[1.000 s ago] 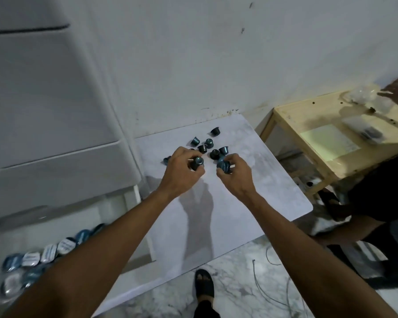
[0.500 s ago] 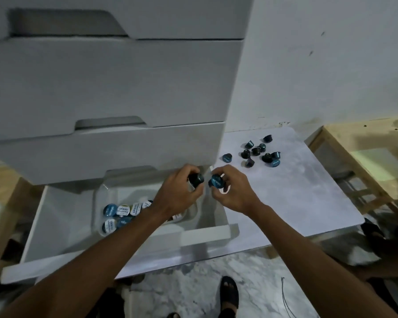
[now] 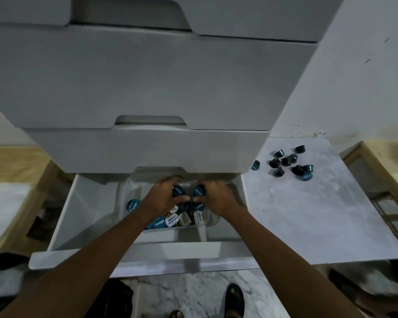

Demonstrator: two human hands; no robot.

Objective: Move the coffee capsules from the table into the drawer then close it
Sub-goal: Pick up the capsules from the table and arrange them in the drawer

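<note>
In the open drawer: both hands are over a clear tray [image 3: 133, 193] that sits inside the drawer [image 3: 83, 216], below the closed drawer fronts of the white cabinet [image 3: 147, 76].
Left hand [image 3: 163, 198]: fingers curled around 1 blue-lidded capsule [image 3: 178, 192], held at its sides just above the pile.
Right hand [image 3: 216, 198]: fingers likewise closed on 1 capsule [image 3: 200, 191], lid facing up toward the camera.
Stored capsules [image 3: 170, 220]: a loose heap in the tray, lids blue or white, tilted every way; 1 lies apart at the tray's left end [image 3: 133, 204].
Capsules left to move [image 3: 286, 161]: about 10 dark ones clustered at the far side of the white tabletop [image 3: 308, 214], right of the drawer, some on their sides.
Handling: judged light, small and rigid, with smooth tapered walls that may slip; the foil lids look easy to dent.
Where to hold: best pinched across the body just under the rim, thumb against 1 or 2 fingers, not pressing the lid.
Progress: drawer stands open, closing comes only after the tabletop cluster is carried over.
</note>
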